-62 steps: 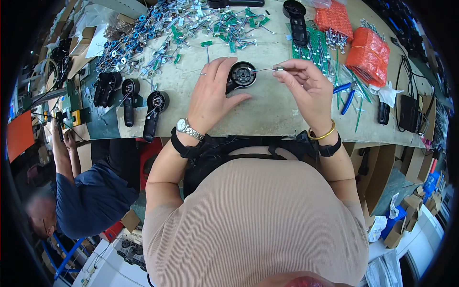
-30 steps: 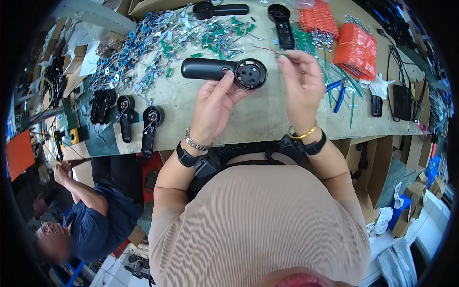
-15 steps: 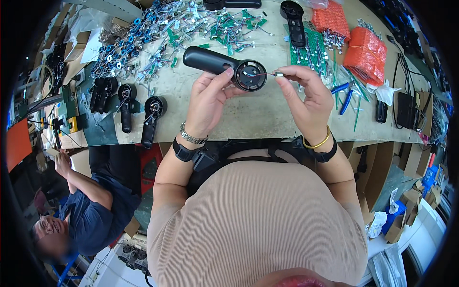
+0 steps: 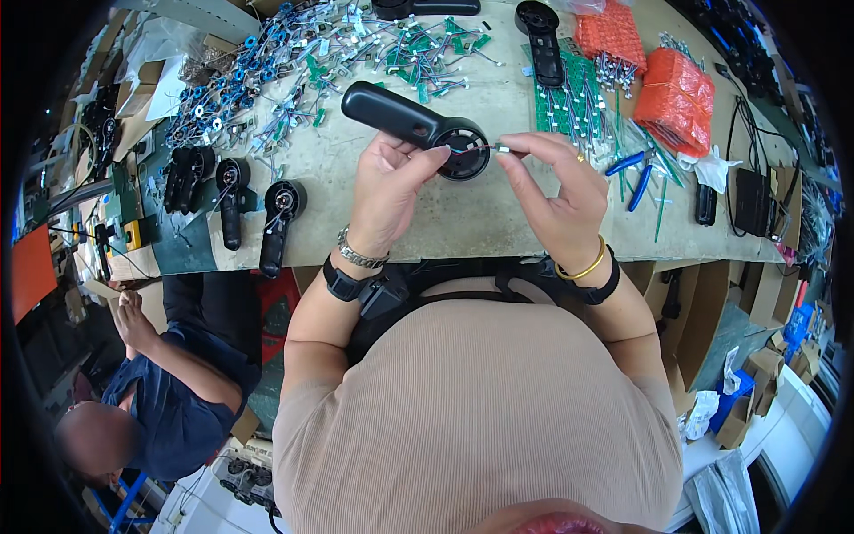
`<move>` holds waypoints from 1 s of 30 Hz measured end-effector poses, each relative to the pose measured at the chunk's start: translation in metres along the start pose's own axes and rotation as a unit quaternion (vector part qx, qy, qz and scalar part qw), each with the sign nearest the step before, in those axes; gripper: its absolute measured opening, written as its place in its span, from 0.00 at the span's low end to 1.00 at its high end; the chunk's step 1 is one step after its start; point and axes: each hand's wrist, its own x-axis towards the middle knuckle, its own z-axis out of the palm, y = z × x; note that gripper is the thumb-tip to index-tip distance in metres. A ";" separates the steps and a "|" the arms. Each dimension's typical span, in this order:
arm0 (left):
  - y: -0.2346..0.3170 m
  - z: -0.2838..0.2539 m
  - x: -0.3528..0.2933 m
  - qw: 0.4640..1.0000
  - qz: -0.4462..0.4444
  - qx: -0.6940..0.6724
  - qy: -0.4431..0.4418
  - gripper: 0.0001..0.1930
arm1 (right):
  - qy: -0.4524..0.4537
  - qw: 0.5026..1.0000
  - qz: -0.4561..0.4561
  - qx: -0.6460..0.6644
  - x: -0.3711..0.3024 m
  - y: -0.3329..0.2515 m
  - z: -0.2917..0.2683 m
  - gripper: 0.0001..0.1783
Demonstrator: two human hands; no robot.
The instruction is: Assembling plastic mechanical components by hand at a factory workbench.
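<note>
My left hand [image 4: 389,187] is closed around a black handheld fan housing [image 4: 384,110], whose handle points to the upper left. Its round head faces up, and my left thumb presses at the inside of the ring, where thin wires cross. From there the wires [image 4: 483,148] run right to a small white connector [image 4: 503,149]. My right hand [image 4: 565,178] pinches this connector between thumb and forefinger, just beside the ring. What my left fingers do beneath the housing is hidden.
Similar black housings [image 4: 283,218] lie at left, another [image 4: 543,44] at the back. Wired green boards [image 4: 436,49] and blue ring parts [image 4: 213,102] are heaped behind. Blue-handled cutters [image 4: 639,182] and red bubble-wrap packs [image 4: 673,102] lie right. A co-worker [image 4: 187,392] sits at lower left.
My left thumb has shifted right onto the wires inside the ring. My right hand has come slightly left and lower with the connector. The co-worker's head and arm have moved.
</note>
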 end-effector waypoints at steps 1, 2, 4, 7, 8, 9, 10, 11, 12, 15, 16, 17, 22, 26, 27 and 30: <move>-0.001 0.001 0.000 1.000 0.005 -0.001 0.007 0.14 | -0.003 1.000 -0.016 0.000 0.000 -0.001 0.001 0.14; -0.003 0.001 0.000 1.000 0.011 -0.003 0.014 0.15 | -0.005 0.999 -0.033 -0.001 0.000 -0.002 0.001 0.14; -0.004 0.001 0.001 1.000 0.015 0.001 0.018 0.15 | -0.010 1.000 -0.028 0.004 -0.001 -0.005 0.003 0.14; -0.006 0.001 0.001 0.999 0.024 0.009 0.023 0.15 | -0.018 1.000 -0.019 0.013 -0.002 -0.007 0.004 0.15; -0.007 0.000 0.002 0.999 0.026 0.015 0.024 0.15 | -0.017 1.000 -0.017 0.012 -0.003 -0.007 0.005 0.15; -0.007 0.000 0.002 0.999 0.028 0.021 0.025 0.15 | -0.015 1.000 -0.016 0.011 -0.003 -0.007 0.005 0.15; -0.007 0.000 0.002 0.999 0.030 0.027 0.026 0.15 | -0.013 1.000 -0.014 0.010 -0.004 -0.007 0.006 0.15; -0.008 0.000 0.002 0.999 0.029 0.027 0.026 0.15 | -0.013 1.000 -0.014 0.010 -0.004 -0.006 0.006 0.15; -0.009 -0.001 0.003 0.999 0.027 0.025 0.026 0.15 | -0.007 1.000 -0.007 0.007 -0.004 -0.005 0.007 0.15; -0.010 -0.001 0.003 0.999 0.023 0.019 0.025 0.15 | 0.006 1.000 0.007 0.000 -0.004 -0.004 0.009 0.14; -0.010 -0.002 0.003 0.999 0.021 0.020 0.026 0.15 | 0.011 1.000 0.014 -0.001 -0.005 -0.003 0.009 0.14; -0.010 -0.002 0.003 0.999 0.019 0.020 0.028 0.15 | 0.016 1.000 0.022 -0.001 -0.005 -0.003 0.010 0.14; -0.009 -0.002 0.002 1.000 0.011 0.016 0.022 0.15 | 0.021 0.998 0.052 -0.004 -0.006 0.000 0.009 0.13; -0.009 -0.001 0.003 1.000 0.016 0.008 0.021 0.15 | 0.020 0.999 0.048 -0.007 -0.007 -0.001 0.009 0.13; -0.009 -0.001 0.003 1.000 0.016 0.008 0.021 0.15 | 0.020 0.999 0.048 -0.007 -0.007 -0.001 0.009 0.13; -0.011 -0.001 0.003 0.999 0.026 0.009 0.019 0.15 | 0.020 0.999 0.039 -0.015 -0.007 -0.001 0.009 0.13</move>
